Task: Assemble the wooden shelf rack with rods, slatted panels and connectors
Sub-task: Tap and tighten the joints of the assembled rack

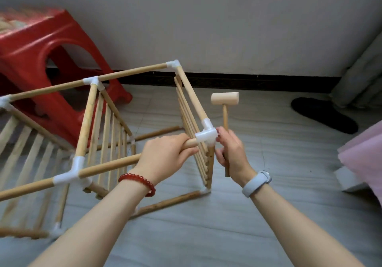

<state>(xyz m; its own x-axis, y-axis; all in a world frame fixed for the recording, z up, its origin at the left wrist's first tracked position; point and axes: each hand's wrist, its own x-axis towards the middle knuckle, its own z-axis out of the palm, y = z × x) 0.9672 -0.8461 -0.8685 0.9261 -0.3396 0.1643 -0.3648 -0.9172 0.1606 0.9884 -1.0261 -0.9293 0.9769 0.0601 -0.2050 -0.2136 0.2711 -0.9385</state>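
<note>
While the wooden rack (107, 134) stands on the tiled floor (248, 215), its near top rod (111, 166) is gripped by the left hand (165, 157) just beside a white corner connector (206, 137). A small wooden mallet (225, 109) is held upright by its handle in the right hand (231, 151), head above the connector. A red plastic stool (41, 64) is seen behind the rack, against the wall. A black slipper (324, 114) lies at right, and pink fabric (363, 155) is at the edge.
</note>
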